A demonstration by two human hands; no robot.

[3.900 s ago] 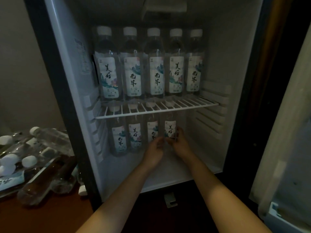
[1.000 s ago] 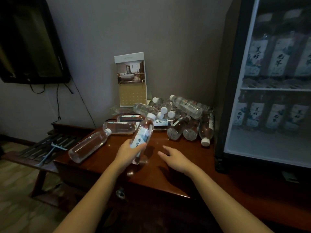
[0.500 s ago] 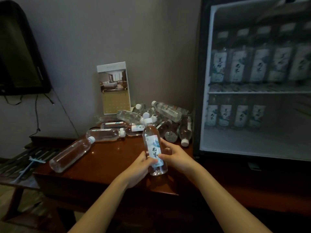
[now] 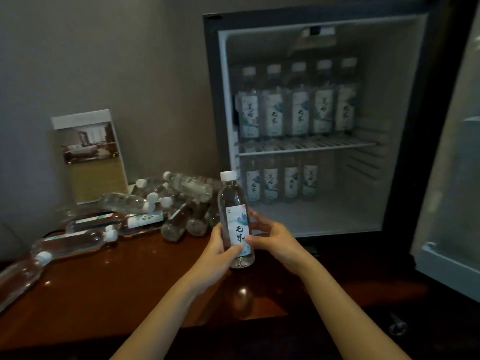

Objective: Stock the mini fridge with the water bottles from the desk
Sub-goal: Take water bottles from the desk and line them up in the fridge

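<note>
Both hands hold one upright water bottle [image 4: 235,203] with a white cap and a pale label, just above the desk's right end. My left hand [image 4: 217,253] wraps its lower left side and my right hand [image 4: 272,237] grips its right side. The mini fridge [image 4: 405,126] stands open right behind it. Several bottles [image 4: 298,110] line its wire shelf and several more [image 4: 281,181] stand below at the left. A heap of bottles [image 4: 181,193] lies on the brown desk [image 4: 109,289].
The fridge door [image 4: 452,178] hangs open at the far right. A standing brochure card [image 4: 89,157] leans on the wall behind the heap. Loose bottles [image 4: 70,242] lie toward the desk's left end. The right part of the fridge floor [image 4: 337,216] holds nothing.
The bottle picked up by my left hand is now held upright in both hands and has moved right, closer to the fridge. The view has turned toward the open fridge.
</note>
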